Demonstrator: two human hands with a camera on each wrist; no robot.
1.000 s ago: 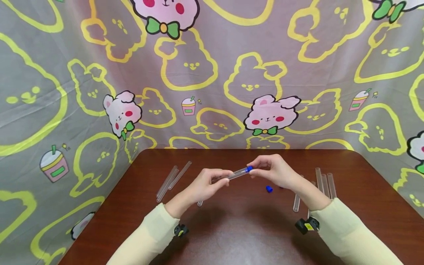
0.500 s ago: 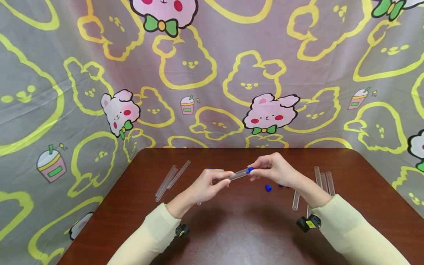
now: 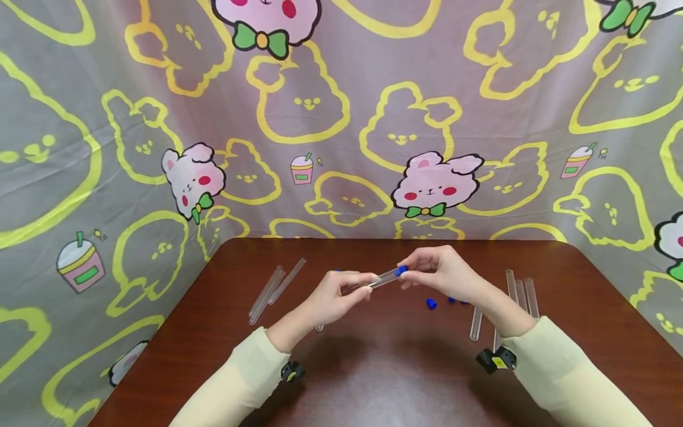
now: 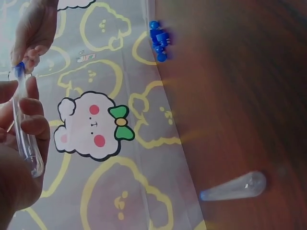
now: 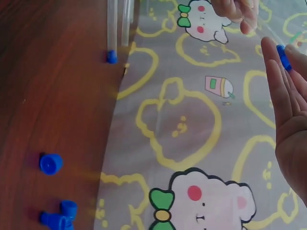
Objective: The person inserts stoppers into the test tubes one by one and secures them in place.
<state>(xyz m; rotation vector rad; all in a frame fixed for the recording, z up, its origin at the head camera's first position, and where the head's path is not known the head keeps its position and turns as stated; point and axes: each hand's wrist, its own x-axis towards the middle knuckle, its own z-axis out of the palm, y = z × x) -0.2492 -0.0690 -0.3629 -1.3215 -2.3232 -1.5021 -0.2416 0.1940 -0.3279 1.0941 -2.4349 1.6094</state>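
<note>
My left hand holds a clear test tube between thumb and fingers, above the table. The tube slants up toward the right, and in the left wrist view its rounded closed end shows near the palm. My right hand pinches a blue cap at the tube's other end. How far the cap is seated I cannot tell. Behind my left hand, another tube with a blue cap lies on the table, mostly hidden in the head view.
Several clear tubes lie at the table's left, and several more tubes lie at the right, partly behind my right forearm. Loose blue caps lie below my right hand. A patterned cloth hangs behind the brown table.
Both hands stay almost in place with the tube and cap. The capped end dips slightly, then rises again as the right fingers shift a little on the cap.
</note>
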